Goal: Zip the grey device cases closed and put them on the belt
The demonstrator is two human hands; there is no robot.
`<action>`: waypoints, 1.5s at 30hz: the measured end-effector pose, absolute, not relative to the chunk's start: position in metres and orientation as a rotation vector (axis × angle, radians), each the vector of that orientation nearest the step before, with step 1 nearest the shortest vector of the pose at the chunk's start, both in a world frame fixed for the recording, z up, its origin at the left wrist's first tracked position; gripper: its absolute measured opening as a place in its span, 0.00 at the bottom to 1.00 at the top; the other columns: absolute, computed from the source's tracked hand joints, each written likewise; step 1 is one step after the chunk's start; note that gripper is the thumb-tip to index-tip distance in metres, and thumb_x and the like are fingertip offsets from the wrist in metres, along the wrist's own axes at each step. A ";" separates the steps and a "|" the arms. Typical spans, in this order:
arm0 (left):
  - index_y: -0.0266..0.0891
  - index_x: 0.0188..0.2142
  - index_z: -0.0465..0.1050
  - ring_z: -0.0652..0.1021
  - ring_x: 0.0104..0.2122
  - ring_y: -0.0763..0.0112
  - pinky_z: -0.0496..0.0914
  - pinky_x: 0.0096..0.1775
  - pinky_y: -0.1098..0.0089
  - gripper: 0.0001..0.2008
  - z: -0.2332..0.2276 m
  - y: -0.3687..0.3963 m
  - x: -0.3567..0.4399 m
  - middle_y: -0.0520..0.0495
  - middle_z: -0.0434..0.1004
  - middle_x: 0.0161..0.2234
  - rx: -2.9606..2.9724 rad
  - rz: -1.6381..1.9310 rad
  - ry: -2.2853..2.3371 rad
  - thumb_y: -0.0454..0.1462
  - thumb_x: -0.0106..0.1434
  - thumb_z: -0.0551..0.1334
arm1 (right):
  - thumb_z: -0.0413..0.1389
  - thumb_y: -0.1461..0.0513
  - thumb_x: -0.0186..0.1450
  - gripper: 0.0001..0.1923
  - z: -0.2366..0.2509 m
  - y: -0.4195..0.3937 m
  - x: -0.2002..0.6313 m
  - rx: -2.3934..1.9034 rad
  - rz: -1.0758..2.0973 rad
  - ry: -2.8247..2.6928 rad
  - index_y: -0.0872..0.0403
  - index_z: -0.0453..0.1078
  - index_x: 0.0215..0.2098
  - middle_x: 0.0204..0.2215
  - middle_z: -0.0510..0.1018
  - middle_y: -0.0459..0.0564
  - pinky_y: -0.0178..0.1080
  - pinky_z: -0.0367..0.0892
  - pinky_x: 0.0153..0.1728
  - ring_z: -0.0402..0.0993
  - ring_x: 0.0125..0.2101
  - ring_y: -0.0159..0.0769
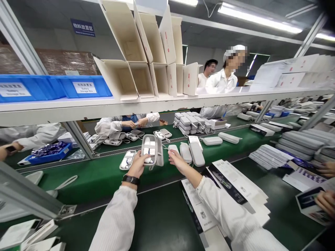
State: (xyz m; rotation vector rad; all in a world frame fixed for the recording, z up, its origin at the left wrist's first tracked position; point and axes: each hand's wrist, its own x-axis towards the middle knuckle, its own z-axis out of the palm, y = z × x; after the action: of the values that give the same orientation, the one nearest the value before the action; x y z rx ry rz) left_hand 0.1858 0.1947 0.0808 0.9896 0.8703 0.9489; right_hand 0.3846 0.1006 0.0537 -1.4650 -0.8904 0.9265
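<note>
open grey case [151, 150] in left fingers [140, 161]

Head camera, forward-down over bench [162, 223] (close)

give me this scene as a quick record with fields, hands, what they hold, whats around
left hand: left hand holds an open grey zip case upright, white parts inside
right hand: right hand empty, fingers on a closed white case on the green belt
beside right hand: two more closed cases
left of held case: another open case lying flat
near right arm: printed leaflets
shelf above: opened white cartons, blue bins
others: co-workers in white coats across the line
</note>
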 end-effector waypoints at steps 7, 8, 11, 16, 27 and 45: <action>0.42 0.52 0.71 0.81 0.35 0.63 0.77 0.34 0.67 0.30 0.103 0.079 0.105 0.45 0.81 0.45 0.938 0.988 0.666 0.40 0.50 0.75 | 0.56 0.42 0.66 0.30 0.087 0.048 0.312 -0.821 1.499 -0.804 0.50 0.67 0.59 0.55 0.76 0.54 0.49 0.67 0.57 0.74 0.54 0.45; 0.42 0.54 0.71 0.82 0.41 0.60 0.78 0.38 0.65 0.29 0.099 0.061 0.096 0.43 0.80 0.49 0.895 1.001 0.637 0.46 0.55 0.73 | 0.57 0.44 0.67 0.28 0.089 0.031 0.303 -0.861 1.394 -0.808 0.49 0.68 0.59 0.57 0.75 0.53 0.48 0.65 0.59 0.72 0.56 0.44; 0.43 0.60 0.69 0.73 0.60 0.50 0.73 0.56 0.56 0.33 0.078 0.006 0.078 0.41 0.74 0.59 0.787 0.976 0.589 0.59 0.64 0.60 | 0.56 0.45 0.68 0.24 0.086 -0.023 0.281 -1.078 1.040 -0.935 0.50 0.71 0.55 0.57 0.75 0.54 0.48 0.63 0.61 0.71 0.57 0.45; 0.58 0.71 0.44 0.57 0.69 0.53 0.61 0.66 0.54 0.39 0.044 -0.061 0.078 0.51 0.54 0.71 0.806 0.991 0.720 0.58 0.66 0.57 | 0.56 0.46 0.68 0.18 0.067 -0.081 0.262 -1.431 0.657 -1.059 0.52 0.70 0.42 0.39 0.81 0.57 0.50 0.72 0.46 0.77 0.41 0.49; 0.37 0.61 0.62 0.72 0.56 0.44 0.68 0.56 0.54 0.46 0.010 -0.077 0.062 0.33 0.71 0.58 1.258 0.559 0.613 0.59 0.51 0.71 | 0.47 0.53 0.74 0.14 0.050 -0.149 0.257 -1.338 0.755 -1.526 0.50 0.71 0.46 0.47 0.73 0.55 0.47 0.68 0.50 0.71 0.48 0.45; 0.46 0.50 0.74 0.77 0.35 0.64 0.73 0.34 0.71 0.42 0.059 -0.052 0.030 0.52 0.79 0.40 1.528 -0.591 0.190 0.50 0.33 0.80 | 0.54 0.60 0.70 0.10 0.114 -0.144 0.281 -0.734 1.217 -2.572 0.52 0.76 0.43 0.31 0.79 0.48 0.34 0.65 0.32 0.71 0.29 0.33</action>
State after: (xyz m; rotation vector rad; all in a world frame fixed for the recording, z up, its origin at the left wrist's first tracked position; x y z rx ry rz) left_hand 0.0305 -0.0520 0.0590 1.5277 0.1896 -0.5907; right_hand 0.2805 -0.1445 0.1140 -0.7344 -2.5716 1.2173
